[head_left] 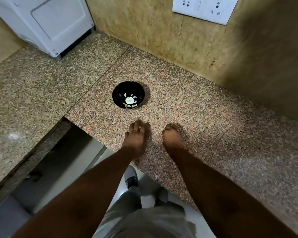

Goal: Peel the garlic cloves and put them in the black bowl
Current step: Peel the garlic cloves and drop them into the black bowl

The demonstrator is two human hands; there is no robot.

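Observation:
A black bowl (128, 95) stands on the granite counter (205, 121) and holds several pale peeled garlic cloves (130, 100). Both hands are on the counter a short way in front of the bowl, apart from it. My left hand (135, 137) lies with its fingers stretched forward, fingertips touching the stone. My right hand (172, 136) sits beside it with the fingers curled under; nothing shows inside them. No loose garlic or skins can be made out on the speckled, blurred surface.
A white appliance (46, 23) stands at the back left corner. The tiled wall (205, 48) with a white socket plate (205, 9) runs behind the bowl. The counter's front edge (96, 141) drops to the floor at the left.

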